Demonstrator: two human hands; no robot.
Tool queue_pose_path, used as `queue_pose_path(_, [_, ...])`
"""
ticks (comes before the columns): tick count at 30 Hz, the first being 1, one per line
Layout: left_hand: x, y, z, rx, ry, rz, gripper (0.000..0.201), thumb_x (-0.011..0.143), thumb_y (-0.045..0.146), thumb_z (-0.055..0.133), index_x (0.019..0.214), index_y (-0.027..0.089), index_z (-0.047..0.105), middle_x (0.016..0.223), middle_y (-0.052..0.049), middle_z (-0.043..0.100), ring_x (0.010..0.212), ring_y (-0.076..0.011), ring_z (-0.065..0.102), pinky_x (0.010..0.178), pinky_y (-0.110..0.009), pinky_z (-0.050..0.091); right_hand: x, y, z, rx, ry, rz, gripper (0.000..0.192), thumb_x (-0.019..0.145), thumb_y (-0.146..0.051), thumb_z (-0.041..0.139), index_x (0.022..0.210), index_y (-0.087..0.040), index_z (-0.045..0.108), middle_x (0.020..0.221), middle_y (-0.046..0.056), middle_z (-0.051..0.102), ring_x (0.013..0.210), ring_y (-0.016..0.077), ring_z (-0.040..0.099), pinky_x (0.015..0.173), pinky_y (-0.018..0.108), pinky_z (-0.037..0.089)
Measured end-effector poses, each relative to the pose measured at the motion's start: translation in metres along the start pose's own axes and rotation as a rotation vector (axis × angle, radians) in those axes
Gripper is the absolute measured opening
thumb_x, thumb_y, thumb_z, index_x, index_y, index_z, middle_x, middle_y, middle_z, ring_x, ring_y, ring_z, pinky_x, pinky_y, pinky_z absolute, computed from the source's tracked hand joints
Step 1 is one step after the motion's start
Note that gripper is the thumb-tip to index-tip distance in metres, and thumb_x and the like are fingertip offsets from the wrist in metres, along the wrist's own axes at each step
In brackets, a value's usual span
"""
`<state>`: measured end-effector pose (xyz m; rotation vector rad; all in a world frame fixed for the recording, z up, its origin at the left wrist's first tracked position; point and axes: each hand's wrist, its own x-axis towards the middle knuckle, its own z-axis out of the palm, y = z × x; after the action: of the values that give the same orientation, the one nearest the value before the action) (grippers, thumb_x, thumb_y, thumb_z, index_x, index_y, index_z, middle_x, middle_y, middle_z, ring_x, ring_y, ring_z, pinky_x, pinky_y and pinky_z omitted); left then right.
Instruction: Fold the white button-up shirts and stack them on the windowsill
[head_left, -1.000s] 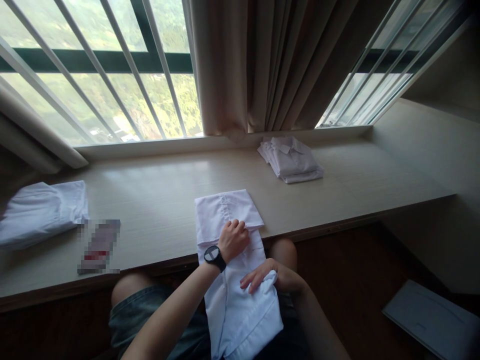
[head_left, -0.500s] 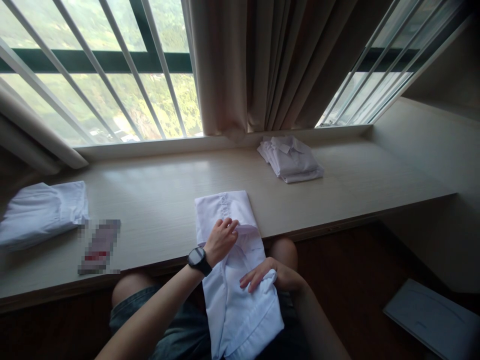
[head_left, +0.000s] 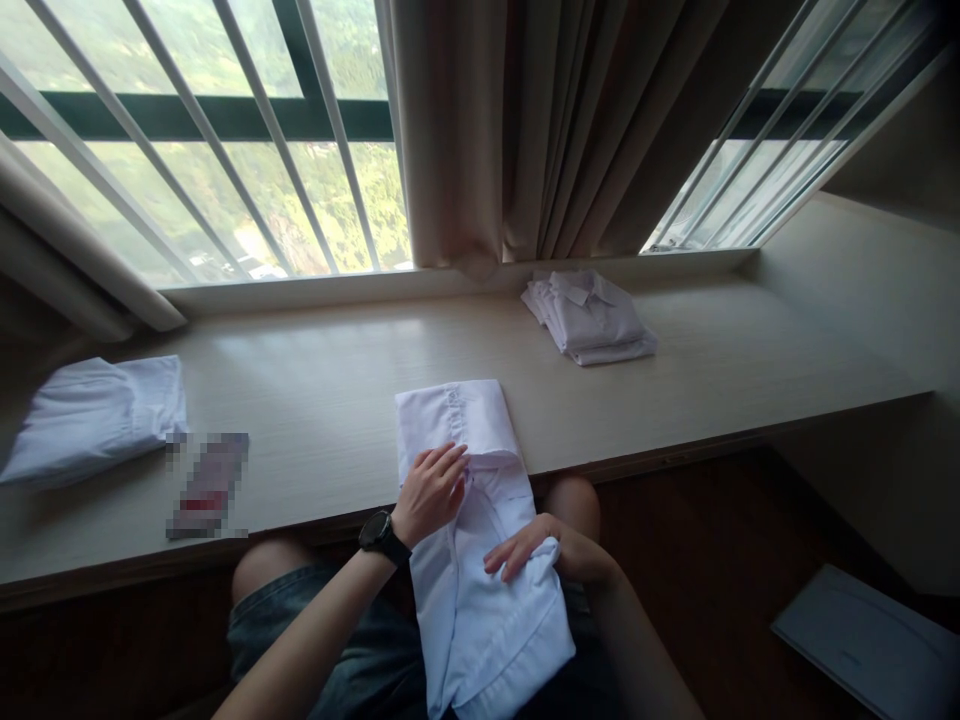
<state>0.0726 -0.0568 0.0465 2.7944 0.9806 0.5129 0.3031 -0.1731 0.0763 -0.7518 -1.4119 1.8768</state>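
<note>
A long, folded white garment (head_left: 491, 600) hangs over the desk's front edge into my lap; its far end lies flat on the desktop, with a gathered strip down the middle. My left hand (head_left: 433, 492), a black watch (head_left: 382, 535) on its wrist, rests on the upper part with fingers stretched out, just below a folded-over flap. Lower down, my right hand (head_left: 536, 548) has its fingers over the garment's right side. A bunched fold of the cloth rises between those fingers and the thumb, which is hidden.
Folded white shirts (head_left: 592, 318) are stacked near the back of the desk (head_left: 322, 400). Another folded white garment (head_left: 97, 415) lies at the left, beside a blurred-out flat object (head_left: 208, 485). A pale flat panel (head_left: 870, 635) is low at the right. Curtains (head_left: 517, 130) hang behind the desk.
My left hand has slid slightly toward me on the garment, its fingers now straighter and flatter. My right hand keeps its place on the cloth. The whole view has shifted slightly.
</note>
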Motion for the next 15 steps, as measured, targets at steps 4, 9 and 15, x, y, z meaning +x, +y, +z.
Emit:
queue_pose_path(4, [-0.007,-0.007,0.001,0.02,0.018,-0.105,0.035,0.094,0.028,0.055,0.128,0.021,0.058,0.139,-0.011,0.059,0.13,-0.0289,0.05,0.104,-0.044,0.039,0.0,0.004,-0.001,0.005,-0.008,-0.018,0.044,0.09,-0.052,0.062,0.097,-0.013,0.08,0.112,0.018,0.073,0.11,0.0293,0.069,0.101,0.042,0.05])
queue_pose_path(9, [0.005,-0.004,0.007,0.032,0.019,-0.176,0.036,0.092,0.034,0.061,0.126,0.022,0.057,0.128,-0.01,0.064,0.118,-0.0263,0.055,0.095,-0.041,0.042,0.0,0.007,-0.001,-0.001,-0.008,-0.015,0.043,0.091,-0.052,0.063,0.098,-0.014,0.08,0.112,0.018,0.073,0.11,0.0294,0.069,0.099,0.041,0.051])
queue_pose_path(15, [0.013,-0.01,0.005,0.092,-0.08,-0.144,0.027,0.094,0.02,0.056,0.122,0.022,0.059,0.113,-0.008,0.069,0.104,-0.0234,0.061,0.083,-0.036,0.045,-0.001,0.002,-0.001,-0.009,-0.033,-0.034,0.045,0.093,-0.053,0.059,0.1,-0.013,0.08,0.115,0.019,0.072,0.113,0.0307,0.067,0.1,0.042,0.05])
